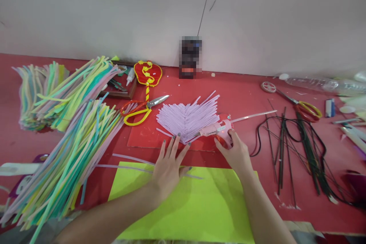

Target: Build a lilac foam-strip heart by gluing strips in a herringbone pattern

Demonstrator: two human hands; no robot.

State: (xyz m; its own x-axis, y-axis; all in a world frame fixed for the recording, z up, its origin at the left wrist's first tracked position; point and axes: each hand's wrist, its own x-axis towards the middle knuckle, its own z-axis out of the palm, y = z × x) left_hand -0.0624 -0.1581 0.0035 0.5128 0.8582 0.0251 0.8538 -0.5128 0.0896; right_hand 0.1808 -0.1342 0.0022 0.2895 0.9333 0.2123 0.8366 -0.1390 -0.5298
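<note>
In the head view, the only one here, we're straight to the middle of the frame, where the lilac strip piece [187, 118] lies on a red sheet [143, 139] on the red surface [243, 87]. Plenty looks done: strips packed close on both sides of a central seam, slanting down to a point, though the top edge is ragged and a few ends stick out at upper right. Just below centre, the left hand [168, 171] is spread flat, fingertips at the lower point; whether it pins a strip there, I can't tell. And to its right, the right hand [236, 152] is wrapped around a pink glue gun [220, 127], nozzle right by the lower right edge, a clear glue stick [254, 115] poking out behind. What's left? Loose lilac strips [126, 166] run towards the left hand over the yellow-green sheet [183, 213], apart from the piece, and by my reading not yet joined to it. Big mixed bundles of strips [65, 171] fill the left of the frame, scissors [137, 117] sit left of centre, and how many more strips are needed can't be told from here.
</note>
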